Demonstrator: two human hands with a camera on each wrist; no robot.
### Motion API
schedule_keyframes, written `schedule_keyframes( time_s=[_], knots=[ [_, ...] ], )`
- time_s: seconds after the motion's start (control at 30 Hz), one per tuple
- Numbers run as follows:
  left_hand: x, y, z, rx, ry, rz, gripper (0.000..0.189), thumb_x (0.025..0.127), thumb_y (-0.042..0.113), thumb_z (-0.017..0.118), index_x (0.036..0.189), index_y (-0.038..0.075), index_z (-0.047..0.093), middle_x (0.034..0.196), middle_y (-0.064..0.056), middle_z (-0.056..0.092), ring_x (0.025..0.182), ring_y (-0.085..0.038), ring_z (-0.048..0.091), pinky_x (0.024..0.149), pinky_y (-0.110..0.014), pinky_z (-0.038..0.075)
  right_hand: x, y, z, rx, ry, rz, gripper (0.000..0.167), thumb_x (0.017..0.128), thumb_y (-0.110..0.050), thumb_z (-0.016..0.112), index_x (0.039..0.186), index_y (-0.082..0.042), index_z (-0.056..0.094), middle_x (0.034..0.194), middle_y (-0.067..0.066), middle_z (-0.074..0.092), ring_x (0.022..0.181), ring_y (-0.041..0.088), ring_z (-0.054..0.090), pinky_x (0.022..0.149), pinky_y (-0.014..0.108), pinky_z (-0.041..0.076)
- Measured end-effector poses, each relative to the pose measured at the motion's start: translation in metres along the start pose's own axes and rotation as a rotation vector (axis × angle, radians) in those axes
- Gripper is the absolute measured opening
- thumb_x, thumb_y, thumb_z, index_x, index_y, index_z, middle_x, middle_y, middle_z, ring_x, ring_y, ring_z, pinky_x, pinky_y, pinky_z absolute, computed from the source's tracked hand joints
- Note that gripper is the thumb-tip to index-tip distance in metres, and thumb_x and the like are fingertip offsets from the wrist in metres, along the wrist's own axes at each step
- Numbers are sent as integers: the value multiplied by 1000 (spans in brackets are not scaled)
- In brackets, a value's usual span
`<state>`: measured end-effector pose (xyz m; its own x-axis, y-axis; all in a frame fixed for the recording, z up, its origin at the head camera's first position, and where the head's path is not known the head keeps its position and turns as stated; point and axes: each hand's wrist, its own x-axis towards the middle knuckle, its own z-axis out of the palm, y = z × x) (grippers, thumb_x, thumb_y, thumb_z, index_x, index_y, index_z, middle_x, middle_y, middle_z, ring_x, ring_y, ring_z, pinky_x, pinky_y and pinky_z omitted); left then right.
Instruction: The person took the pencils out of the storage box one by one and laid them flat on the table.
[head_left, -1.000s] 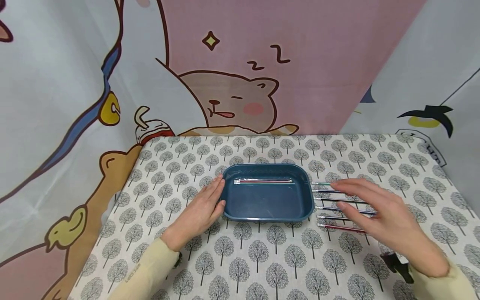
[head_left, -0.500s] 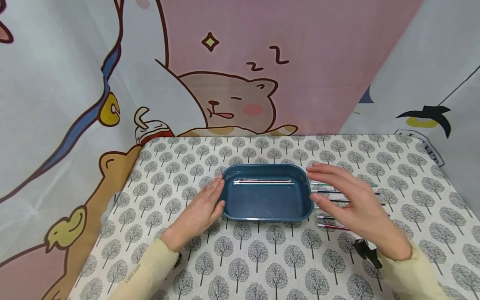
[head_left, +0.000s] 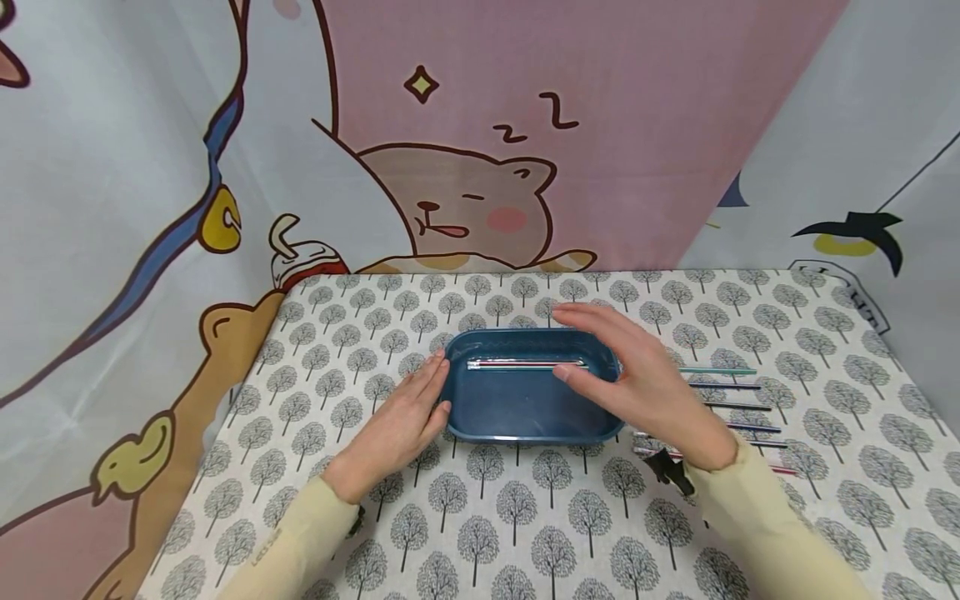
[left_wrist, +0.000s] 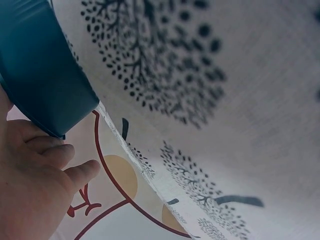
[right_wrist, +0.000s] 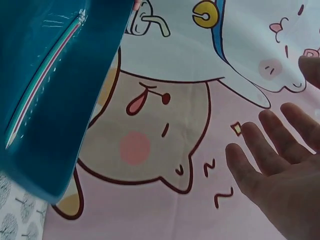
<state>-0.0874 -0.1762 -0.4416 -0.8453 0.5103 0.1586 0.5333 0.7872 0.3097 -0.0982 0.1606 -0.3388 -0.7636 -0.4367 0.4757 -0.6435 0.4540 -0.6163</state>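
Note:
A dark blue tray (head_left: 517,408) stands on the tree-patterned cloth. In it, along the far side, lie slim pen-like sticks (head_left: 525,364), with red and green showing. My left hand (head_left: 397,429) rests against the tray's left end, its fingers extended along the rim; the left wrist view has the fingertips (left_wrist: 85,172) right by the tray's edge. Above the tray's right end is my right hand (head_left: 652,387), fingers and thumb spread apart with nothing between them. Its palm and parted fingers also show in the right wrist view, beside the tray (right_wrist: 60,125).
Several more slim sticks (head_left: 738,407) lie in a row to the right of the tray, in teal, blue, black and red, their near ends partly hidden by my right arm. A cartoon-printed curtain (head_left: 480,208) hangs behind the tabletop cloth (head_left: 480,533).
My right hand has moved left, from above the row of sticks to above the right end of the tray. The left hand and tray have stayed in place.

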Motion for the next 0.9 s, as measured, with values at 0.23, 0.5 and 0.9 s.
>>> schedule_keyframes(
  time_s=[0.23, 0.5, 0.9],
  knots=[
    [0, 0, -1, -5, -16, -16, 63, 112, 36, 38, 162, 1, 24, 171, -10, 11, 157, -24, 16, 124, -54, 28, 25, 1, 10, -28, -23, -22, 57, 92, -23, 80, 145, -15, 61, 148, 3, 59, 139, 25, 51, 113, 53, 43],
    [0, 1, -2, -5, -15, -15, 62, 112, 34, 40, 162, 0, 25, 171, -11, 13, 156, -33, 24, 124, -54, 28, 46, 10, 23, -8, -129, 78, 54, 97, -33, 75, 145, -13, 60, 148, 6, 59, 140, 26, 51, 114, 53, 43],
    [0, 1, -1, -11, -7, -7, 62, 112, 33, 40, 161, -1, 27, 169, -20, 22, 155, -33, 26, 123, -55, 29, 68, 29, 48, 54, -243, 118, 49, 99, -37, 72, 142, -15, 64, 143, 0, 63, 134, 22, 56, 113, 47, 46]
  ],
)
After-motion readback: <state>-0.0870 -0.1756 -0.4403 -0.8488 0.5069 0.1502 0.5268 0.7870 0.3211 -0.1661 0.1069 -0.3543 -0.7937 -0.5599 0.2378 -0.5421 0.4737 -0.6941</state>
